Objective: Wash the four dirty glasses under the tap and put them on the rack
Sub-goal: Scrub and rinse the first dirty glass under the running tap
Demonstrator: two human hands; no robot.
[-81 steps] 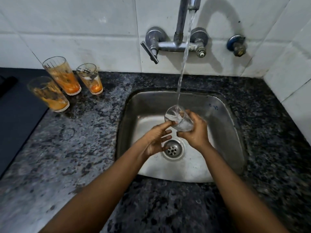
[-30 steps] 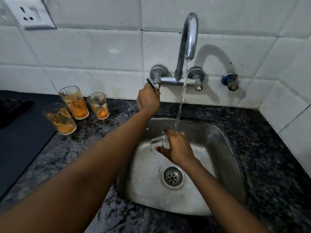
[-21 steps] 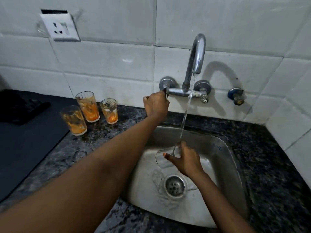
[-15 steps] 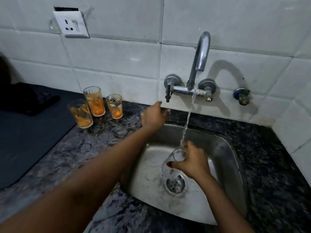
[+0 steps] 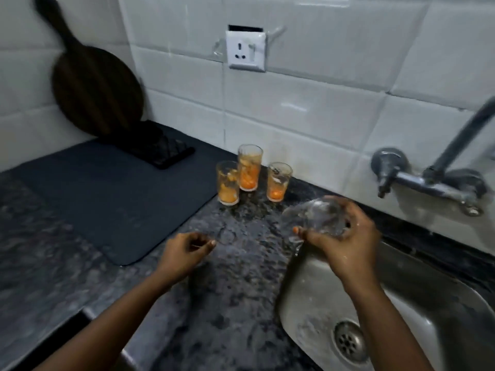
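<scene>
Right hand (image 5: 345, 242) grips the rinsed glass (image 5: 313, 218); left hand (image 5: 184, 253) is loosely curled, empty. Next: carry it to the rack (image 5: 166, 151).

Left of the three dirty glasses (image 5: 247, 179), open passage is offered over the bare dark mat (image 5: 107, 199), blocked only behind by a leaning round board (image 5: 96, 89).
</scene>
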